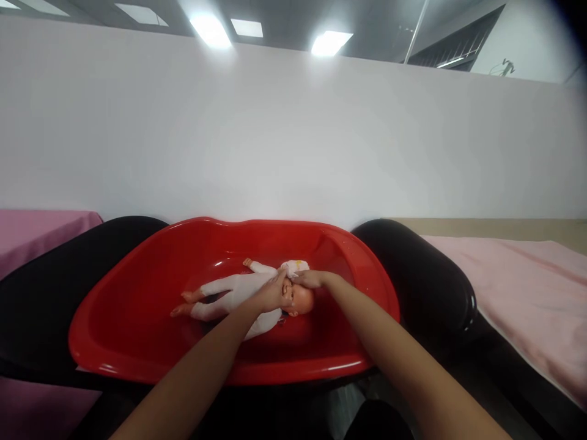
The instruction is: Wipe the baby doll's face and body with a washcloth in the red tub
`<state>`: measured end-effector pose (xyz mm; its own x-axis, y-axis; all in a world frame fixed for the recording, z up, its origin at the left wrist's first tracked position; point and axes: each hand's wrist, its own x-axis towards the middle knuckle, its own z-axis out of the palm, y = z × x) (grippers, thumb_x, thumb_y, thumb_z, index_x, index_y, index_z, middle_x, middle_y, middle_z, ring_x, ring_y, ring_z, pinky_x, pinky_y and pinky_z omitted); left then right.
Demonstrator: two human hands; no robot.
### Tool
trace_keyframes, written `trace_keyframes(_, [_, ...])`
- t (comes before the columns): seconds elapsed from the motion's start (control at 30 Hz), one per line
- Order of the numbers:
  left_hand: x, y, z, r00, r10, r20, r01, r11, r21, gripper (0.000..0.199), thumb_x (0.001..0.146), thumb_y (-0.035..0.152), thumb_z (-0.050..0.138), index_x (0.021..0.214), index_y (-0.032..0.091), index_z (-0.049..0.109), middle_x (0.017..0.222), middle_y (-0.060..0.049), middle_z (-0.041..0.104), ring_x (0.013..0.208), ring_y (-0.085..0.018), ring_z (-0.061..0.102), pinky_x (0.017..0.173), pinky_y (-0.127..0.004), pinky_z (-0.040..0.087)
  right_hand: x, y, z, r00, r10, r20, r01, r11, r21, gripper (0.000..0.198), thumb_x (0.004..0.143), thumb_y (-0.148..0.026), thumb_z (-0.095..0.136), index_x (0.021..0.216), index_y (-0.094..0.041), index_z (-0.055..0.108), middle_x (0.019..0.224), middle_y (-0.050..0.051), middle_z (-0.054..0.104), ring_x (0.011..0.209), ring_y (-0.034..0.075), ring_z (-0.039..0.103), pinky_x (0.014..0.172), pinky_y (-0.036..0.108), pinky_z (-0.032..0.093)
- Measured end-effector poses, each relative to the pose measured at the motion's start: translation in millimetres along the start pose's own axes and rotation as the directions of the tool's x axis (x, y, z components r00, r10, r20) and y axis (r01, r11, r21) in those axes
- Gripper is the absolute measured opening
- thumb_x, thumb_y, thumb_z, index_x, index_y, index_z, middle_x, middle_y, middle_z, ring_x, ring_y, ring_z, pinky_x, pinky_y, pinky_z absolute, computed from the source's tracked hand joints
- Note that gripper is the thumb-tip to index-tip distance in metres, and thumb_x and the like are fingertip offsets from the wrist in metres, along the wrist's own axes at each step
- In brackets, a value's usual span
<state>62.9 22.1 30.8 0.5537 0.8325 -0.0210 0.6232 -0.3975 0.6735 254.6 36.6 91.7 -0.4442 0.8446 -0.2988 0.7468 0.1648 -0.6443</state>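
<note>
A baby doll in a white outfit lies on its back in a red baby bathtub, its head to the right and its bare feet to the left. Over its face and upper chest are my two hands, close together. My left hand has its fingertips at the near left edge of a small white cloth with a yellow print. My right hand reaches across the doll's head, its fingers closed at the cloth's lower edge. The fingers partly cover the doll's face and the grip points.
Black padded surfaces flank the tub on both sides. Pink cloth covers a table at the left, and a pale pink sheet lies at the right. A white wall rises right behind the tub.
</note>
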Motion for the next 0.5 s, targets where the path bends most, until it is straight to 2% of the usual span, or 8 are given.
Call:
trace_keyframes(0.1, [1.0,0.0,2.5,1.0,0.015,0.006,-0.015,0.999,0.03,0.112,0.064,0.042,0.076,0.155,0.014,0.015,0.158,-0.019,0.026,0.142,-0.034,0.029,0.115,-0.044,0.029,1.7,3.4,-1.2,0.995,0.095,0.021,-0.094,0.994,-0.054,0.033,0.095,-0.036,0.05,0.112,-0.015,0.069,0.122,0.013,0.066,0.111,0.022,0.06,0.099,0.03,0.042])
trace_keyframes(0.2, [0.8,0.4,2.7,1.0,0.027,-0.004,-0.027,0.999,0.038,0.115,0.062,0.043,0.079,0.155,0.012,0.018,0.151,-0.02,0.037,0.136,-0.036,0.037,0.112,-0.044,0.033,-1.0,8.5,-5.2,0.975,0.219,-0.044,-0.223,0.971,-0.087,0.04,0.096,-0.04,0.049,0.113,-0.009,0.068,0.121,0.019,0.066,0.107,0.027,0.061,0.094,0.034,0.043])
trace_keyframes(0.27, [0.3,1.3,1.5,0.999,0.033,-0.01,-0.033,0.999,0.03,0.114,0.063,0.044,0.078,0.155,0.014,0.019,0.145,-0.019,0.045,0.131,-0.036,0.043,0.109,-0.044,0.036,-4.8,11.3,-8.3,0.964,0.258,-0.069,-0.263,0.961,-0.087,0.036,0.095,-0.037,0.049,0.111,-0.011,0.069,0.115,0.017,0.068,0.1,0.026,0.062,0.087,0.032,0.045])
trace_keyframes(0.4, [0.2,3.9,-1.0,1.0,0.019,-0.004,-0.019,0.999,0.028,0.111,0.06,0.042,0.079,0.153,0.015,0.024,0.139,-0.017,0.05,0.129,-0.035,0.045,0.109,-0.043,0.036,-12.3,8.8,-14.3,0.957,0.281,-0.066,-0.286,0.955,-0.079,0.034,0.095,-0.035,0.047,0.098,-0.012,0.072,0.085,0.011,0.071,0.071,0.019,0.059,0.067,0.029,0.044])
trace_keyframes(0.5, [0.7,3.2,-1.0,1.0,0.008,-0.01,-0.008,1.0,0.002,0.107,0.061,0.041,0.078,0.151,0.016,0.026,0.146,-0.016,0.044,0.131,-0.033,0.043,0.109,-0.041,0.036,-15.0,0.3,-16.4,0.985,0.163,-0.047,-0.166,0.985,-0.051,0.039,0.095,-0.042,0.046,0.088,-0.013,0.071,0.071,0.006,0.065,0.061,0.015,0.052,0.062,0.028,0.041])
